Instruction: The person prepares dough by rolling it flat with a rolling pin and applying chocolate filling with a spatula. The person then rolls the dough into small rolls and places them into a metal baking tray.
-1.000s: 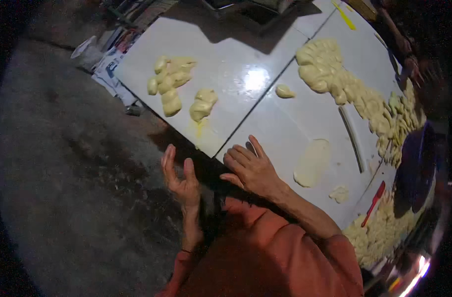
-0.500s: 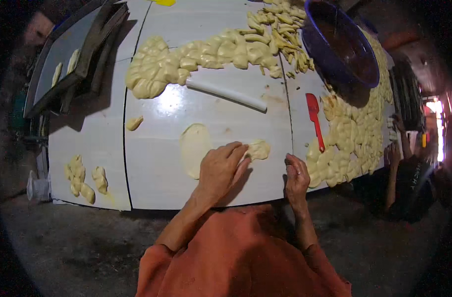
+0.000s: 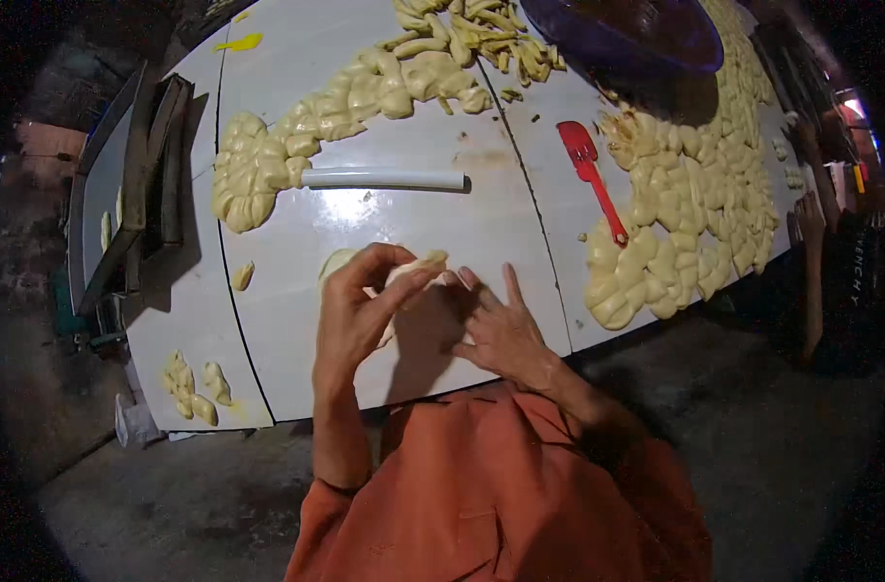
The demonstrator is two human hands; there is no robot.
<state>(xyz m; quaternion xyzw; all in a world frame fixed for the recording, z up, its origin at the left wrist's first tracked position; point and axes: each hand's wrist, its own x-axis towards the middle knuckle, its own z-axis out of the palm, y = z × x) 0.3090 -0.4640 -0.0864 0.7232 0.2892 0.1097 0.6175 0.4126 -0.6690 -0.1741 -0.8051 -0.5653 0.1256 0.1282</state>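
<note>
My left hand (image 3: pixel 353 308) is raised over the table, pinching a small piece of dough (image 3: pixel 429 263) between thumb and fingers. Close by on the right, my right hand (image 3: pixel 505 335) has its fingers spread, fingertips near that dough. Partly hidden under my left hand lies a flattened dough sheet (image 3: pixel 336 262); only its edge shows. Beyond both hands a white tube-like rolling pin (image 3: pixel 384 178) rests crosswise, its left end against a mass of soft dough pieces (image 3: pixel 248 179).
At right, a red spatula (image 3: pixel 593 179) lies beside many dough lumps (image 3: pixel 694 194), with a purple basin (image 3: pixel 709 58) behind. Peeled banana-like strips (image 3: pixel 481 34) lie at the back. Trays (image 3: pixel 137 209) stand at left, near small dough lumps (image 3: pixel 180 383). Another person's arm (image 3: pixel 813 262) reaches in at far right.
My left hand has lifted the small dough piece off the table. My right hand has moved left from the table edge toward it, fingers spreading. The view has shifted and turned.
</note>
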